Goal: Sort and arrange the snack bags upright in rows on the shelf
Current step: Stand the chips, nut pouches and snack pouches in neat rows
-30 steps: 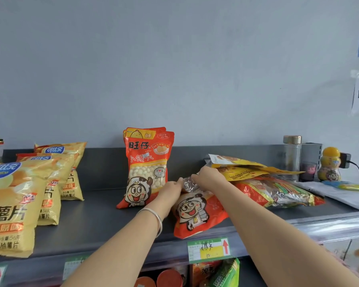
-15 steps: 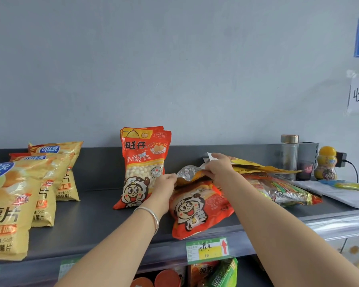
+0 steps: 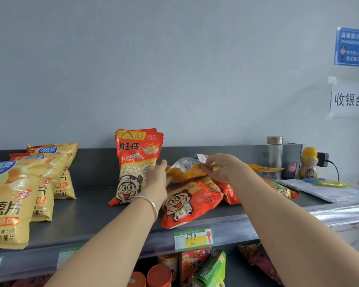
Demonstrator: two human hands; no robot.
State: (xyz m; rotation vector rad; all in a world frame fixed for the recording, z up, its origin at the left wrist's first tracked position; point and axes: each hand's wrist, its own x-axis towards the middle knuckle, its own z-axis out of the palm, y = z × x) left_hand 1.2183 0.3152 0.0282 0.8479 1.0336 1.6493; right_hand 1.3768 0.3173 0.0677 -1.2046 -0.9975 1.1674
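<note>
Dark grey metal shelf (image 3: 87,214) runs under a pale grey wall (image 3: 174,69), with yellow chip bags (image 3: 10,195) upright in rows at its left end and red snack bags (image 3: 137,162) standing near the middle. At the front edge a lying red bag (image 3: 187,206) has its crumpled top pinched by the left grip (image 3: 157,179) and the right grip (image 3: 222,168). Bare shelf shows between the chip bags and the red ones, while a loose pile of bags (image 3: 282,189) crowds the right.

Left hand (image 3: 156,179) and right hand (image 3: 222,169) have tilted the orange bag (image 3: 192,200) upward.
</note>
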